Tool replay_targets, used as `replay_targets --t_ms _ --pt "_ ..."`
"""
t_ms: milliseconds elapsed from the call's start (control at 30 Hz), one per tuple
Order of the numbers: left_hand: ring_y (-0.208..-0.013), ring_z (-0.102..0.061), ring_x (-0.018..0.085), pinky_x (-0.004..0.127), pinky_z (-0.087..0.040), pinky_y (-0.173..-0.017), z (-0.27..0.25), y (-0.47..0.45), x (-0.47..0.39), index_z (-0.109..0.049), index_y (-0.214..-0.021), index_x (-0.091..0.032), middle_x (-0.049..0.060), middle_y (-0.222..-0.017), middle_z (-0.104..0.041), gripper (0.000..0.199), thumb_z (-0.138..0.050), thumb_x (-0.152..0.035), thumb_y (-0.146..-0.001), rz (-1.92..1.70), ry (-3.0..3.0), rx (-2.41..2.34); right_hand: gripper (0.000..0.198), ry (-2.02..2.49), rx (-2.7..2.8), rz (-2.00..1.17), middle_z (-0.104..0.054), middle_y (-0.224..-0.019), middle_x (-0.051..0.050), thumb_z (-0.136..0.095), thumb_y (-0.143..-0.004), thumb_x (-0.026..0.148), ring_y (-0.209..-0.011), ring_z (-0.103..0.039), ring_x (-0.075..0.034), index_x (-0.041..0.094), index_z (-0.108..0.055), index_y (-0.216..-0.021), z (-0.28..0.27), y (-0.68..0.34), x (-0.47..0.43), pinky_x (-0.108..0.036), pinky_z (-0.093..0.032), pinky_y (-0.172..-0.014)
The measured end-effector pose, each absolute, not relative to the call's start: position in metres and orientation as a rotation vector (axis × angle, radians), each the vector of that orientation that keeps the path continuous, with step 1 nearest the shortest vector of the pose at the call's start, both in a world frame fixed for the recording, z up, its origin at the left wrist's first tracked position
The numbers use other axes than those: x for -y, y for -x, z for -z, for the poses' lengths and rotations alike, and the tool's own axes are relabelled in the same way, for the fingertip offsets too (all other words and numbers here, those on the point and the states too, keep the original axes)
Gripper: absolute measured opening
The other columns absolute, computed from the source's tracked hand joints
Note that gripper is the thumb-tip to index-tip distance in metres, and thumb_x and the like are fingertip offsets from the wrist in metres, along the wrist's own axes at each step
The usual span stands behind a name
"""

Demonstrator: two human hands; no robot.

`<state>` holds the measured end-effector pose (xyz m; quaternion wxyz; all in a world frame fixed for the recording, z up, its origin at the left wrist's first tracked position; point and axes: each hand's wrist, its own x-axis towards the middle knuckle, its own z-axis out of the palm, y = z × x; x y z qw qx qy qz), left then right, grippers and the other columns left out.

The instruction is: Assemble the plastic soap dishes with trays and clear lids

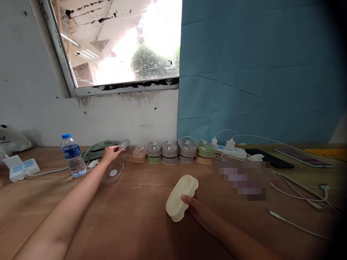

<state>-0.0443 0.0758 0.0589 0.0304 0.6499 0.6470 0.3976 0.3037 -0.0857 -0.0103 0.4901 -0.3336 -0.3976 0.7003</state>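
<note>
Brown tabletop (130, 224) with bottle (72, 157), boxes (169, 152), power strip (24, 171).

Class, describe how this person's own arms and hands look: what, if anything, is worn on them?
The left hand and right hand are both bare, with no gloves. The left forearm and right forearm show no sleeve, watch or bracelet where visible. No ring can be made out, though part of each hand is hidden.

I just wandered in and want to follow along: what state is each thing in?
Cream tray: tilted, held in right hand
Translucent piece: held in left hand
Clear oval piece: on the table
Water bottle: upright, capped
Oval boxes: in a row
Right power strip: adapters plugged in
Rightmost phone: lying flat
Front cable: left end unplugged
Window: unclear whether shut
</note>
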Motion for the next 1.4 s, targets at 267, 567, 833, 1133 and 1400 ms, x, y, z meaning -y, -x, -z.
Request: replay_targets --t_ms 267,567,833,1133,1400 --pt "-0.099 -0.056 0.029 0.032 -0.042 -0.083 -0.028 0.04 -0.121 -0.065 -0.1 -0.015 0.012 -0.104 -0.064 0.036 -0.058 -0.032 -0.07 -0.778 -2.105 -2.284 0.055 0.824 0.967 -1.708 -0.059 -0.104 -0.008 -0.07 -0.061 0.028 -0.105 -0.05 -0.028 0.02 -0.05 -0.113 0.009 -0.304 0.086 -0.041 -0.037 -0.094" --pt "-0.092 -0.06 0.026 0.026 -0.045 -0.074 -0.011 0.042 -0.116 -0.068 -0.094 -0.019 0.008 -0.096 -0.068 0.033 -0.06 -0.034 -0.066 -0.525 -2.103 -2.374 0.052 0.812 0.989 -1.716 -0.059 -0.106 -0.007 -0.068 -0.064 0.026 -0.108 -0.048 -0.027 0.021 -0.051 -0.113 0.011 -0.306 0.086 -0.04 -0.036 -0.095" --pt "-0.09 -0.061 0.026 0.026 -0.045 -0.071 -0.009 0.048 -0.105 -0.068 -0.092 -0.016 0.01 -0.097 -0.068 0.032 -0.06 -0.033 -0.066 -0.487 -2.13 -2.314 0.058 0.847 0.974 -1.708 -0.057 -0.103 -0.006 -0.069 -0.063 0.027 -0.105 -0.049 -0.026 0.022 -0.048 -0.117 0.008 -0.305 0.086 -0.04 -0.037 -0.094" --pt "-0.097 -0.058 0.027 0.026 -0.044 -0.075 -0.009 0.036 -0.109 -0.064 -0.1 -0.013 0.012 -0.104 -0.064 0.042 -0.058 -0.037 -0.066 -0.548 -2.11 -2.317 0.059 0.824 0.971 -1.704 -0.055 -0.106 -0.007 -0.069 -0.063 0.026 -0.106 -0.048 -0.026 0.021 -0.046 -0.118 0.013 -0.306 0.084 -0.039 -0.037 -0.094" --pt "-0.109 -0.048 0.034 0.039 -0.04 -0.085 -0.03 0.054 -0.073 -0.047 -0.117 -0.014 0.018 -0.119 -0.05 0.073 -0.05 -0.062 -0.062 -0.569 -1.992 -2.449 0.07 0.835 0.982 -1.738 -0.055 -0.106 -0.007 -0.07 -0.062 0.027 -0.105 -0.049 -0.025 0.021 -0.038 -0.124 0.01 -0.307 0.086 -0.038 -0.038 -0.093"
